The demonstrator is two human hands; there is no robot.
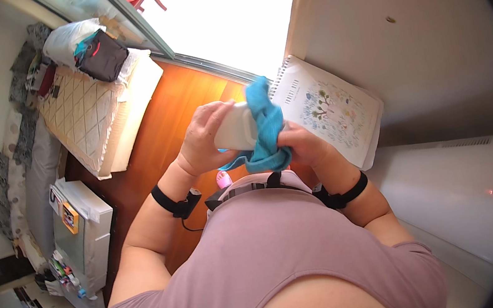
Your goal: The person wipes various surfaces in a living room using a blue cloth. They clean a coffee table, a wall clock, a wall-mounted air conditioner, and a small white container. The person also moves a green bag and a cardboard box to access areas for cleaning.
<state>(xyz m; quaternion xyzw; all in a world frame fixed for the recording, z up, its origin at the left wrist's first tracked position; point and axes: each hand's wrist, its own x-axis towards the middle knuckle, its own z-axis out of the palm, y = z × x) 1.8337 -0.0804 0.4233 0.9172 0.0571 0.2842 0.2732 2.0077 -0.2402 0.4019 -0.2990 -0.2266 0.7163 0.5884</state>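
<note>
My left hand [206, 136] grips a white rectangular box-like object [236, 129], with thumb below and fingers along its upper edge. A raised rounded outline shows on its face; its exact kind is unclear. Across the object's right end lies a bunched blue cloth [266, 122], slightly blurred at the top. My right hand [304, 143] has its fingers closed on the cloth and hides part of the object's right side. One end of the cloth hangs below the object, towards my left hand.
A wall calendar [334, 108] with spiral binding hangs at the right, beside a white appliance [451, 201]. At left are a bench-like mattress [84, 110] bearing bags [103, 56] and a white cabinet [97, 236]. A sliding glass door [138, 22] stands ahead, above the wooden floor [160, 114].
</note>
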